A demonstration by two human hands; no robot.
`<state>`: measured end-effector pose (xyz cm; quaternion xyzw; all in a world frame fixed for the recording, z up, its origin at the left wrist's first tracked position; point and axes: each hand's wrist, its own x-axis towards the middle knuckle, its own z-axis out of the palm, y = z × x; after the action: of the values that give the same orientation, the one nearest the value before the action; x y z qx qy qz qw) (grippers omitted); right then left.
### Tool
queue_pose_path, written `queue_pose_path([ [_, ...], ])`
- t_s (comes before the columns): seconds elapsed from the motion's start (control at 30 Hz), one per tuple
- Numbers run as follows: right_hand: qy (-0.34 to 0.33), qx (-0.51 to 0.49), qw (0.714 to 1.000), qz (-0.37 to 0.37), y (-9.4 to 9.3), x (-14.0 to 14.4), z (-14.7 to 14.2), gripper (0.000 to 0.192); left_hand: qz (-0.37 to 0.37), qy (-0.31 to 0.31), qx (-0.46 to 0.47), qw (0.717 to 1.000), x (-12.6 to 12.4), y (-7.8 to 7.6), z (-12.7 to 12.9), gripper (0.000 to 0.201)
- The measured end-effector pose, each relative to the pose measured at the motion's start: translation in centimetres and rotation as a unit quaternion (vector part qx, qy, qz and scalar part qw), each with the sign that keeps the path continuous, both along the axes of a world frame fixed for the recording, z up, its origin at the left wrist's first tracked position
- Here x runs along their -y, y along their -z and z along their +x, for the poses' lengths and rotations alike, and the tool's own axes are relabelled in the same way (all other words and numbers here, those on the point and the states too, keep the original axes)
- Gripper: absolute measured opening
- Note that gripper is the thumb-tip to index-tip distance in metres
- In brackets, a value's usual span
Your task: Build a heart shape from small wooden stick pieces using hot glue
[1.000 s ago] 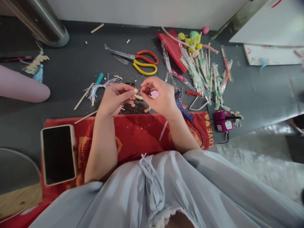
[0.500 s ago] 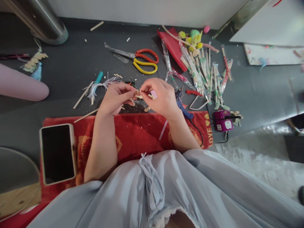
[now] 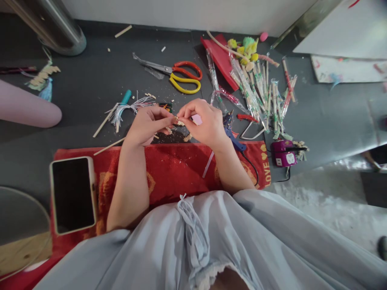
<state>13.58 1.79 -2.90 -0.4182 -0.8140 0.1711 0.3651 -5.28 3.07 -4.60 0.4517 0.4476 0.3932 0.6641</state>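
Your left hand (image 3: 145, 125) and right hand (image 3: 205, 123) both pinch one small pale wooden piece (image 3: 180, 122) between fingertips. They hover over the red towel's (image 3: 172, 169) far edge on the floor.

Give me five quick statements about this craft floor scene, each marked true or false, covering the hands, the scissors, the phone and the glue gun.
1. Both hands, the left hand and the right hand, pinch one small pale wooden craft piece between them. True.
2. The red-and-yellow-handled scissors are held in the right hand. False: they lie on the dark grey floor, beyond the hands.
3. The white-cased smartphone lies screen-up and dark on the red towel. True.
4. The blue glue gun lies to the left of the left hand. False: it lies beside the right hand.
5. The small purple device rests on the towel. False: it sits on the floor, right of the towel.
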Motion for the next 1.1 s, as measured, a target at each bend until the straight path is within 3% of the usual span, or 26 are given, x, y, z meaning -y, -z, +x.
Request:
queue_pose_path([
  [0.43, -0.027, -0.007, 1.000, 0.004, 0.1, -0.1, 0.0, 0.016, 0.001, -0.001, 0.000, 1.000, 0.1, 0.0, 0.0, 0.028],
  [0.63, 0.001, -0.045, 0.999, -0.001, 0.2, -0.1, 0.4, 0.002, 0.066, -0.039, 0.035, 0.996, 0.3, 0.1, 0.5, 0.028],
  [0.8, 0.019, -0.073, 0.996, -0.038, 1.0, -0.3, 0.6, 0.016, 0.122, -0.092, -0.004, 0.988, 0.5, 0.2, 0.6, 0.027],
  [1.1, 0.033, -0.075, 0.994, -0.069, 1.3, -0.4, 0.0, 0.014, 0.132, -0.078, -0.027, 0.988, 0.7, 0.3, 0.5, 0.027],
])
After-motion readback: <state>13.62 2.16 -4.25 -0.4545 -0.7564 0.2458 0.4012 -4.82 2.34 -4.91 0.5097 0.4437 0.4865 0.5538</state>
